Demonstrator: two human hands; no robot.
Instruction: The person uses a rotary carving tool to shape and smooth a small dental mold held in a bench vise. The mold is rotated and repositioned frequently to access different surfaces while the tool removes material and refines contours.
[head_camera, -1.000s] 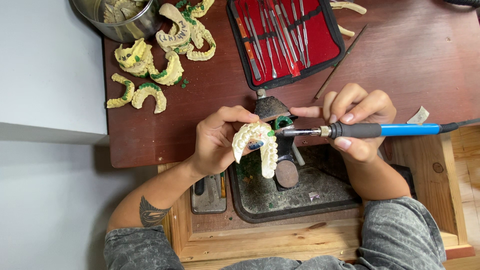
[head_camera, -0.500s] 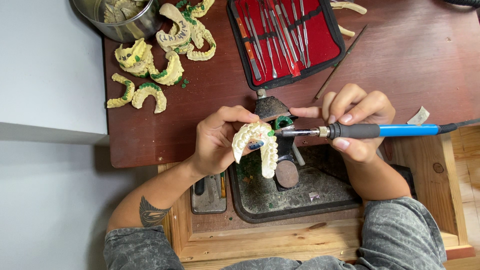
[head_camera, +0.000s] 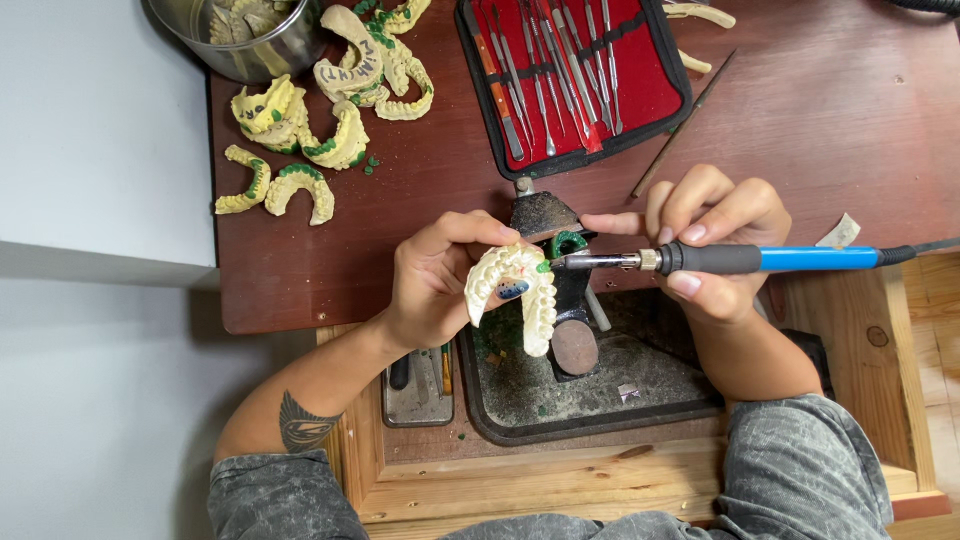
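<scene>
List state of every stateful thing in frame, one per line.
Left hand: gripping the dental cast.
Dental cast: held above the tray, green wax on it.
Right hand: gripping the heated wax tool.
Heated wax tool: tip at the cast.
Instrument case: open.
Metal bowl: holds casts.

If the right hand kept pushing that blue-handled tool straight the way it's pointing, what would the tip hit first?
The right hand aims the blue-handled tool leftward; its tip would probably first meet the dental cast held in the left hand, though depth is unclear.

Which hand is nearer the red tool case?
Right. The right hand lies just below the red tool case, its fingertips close to its lower edge; the left hand sits lower left, farther away.
</scene>
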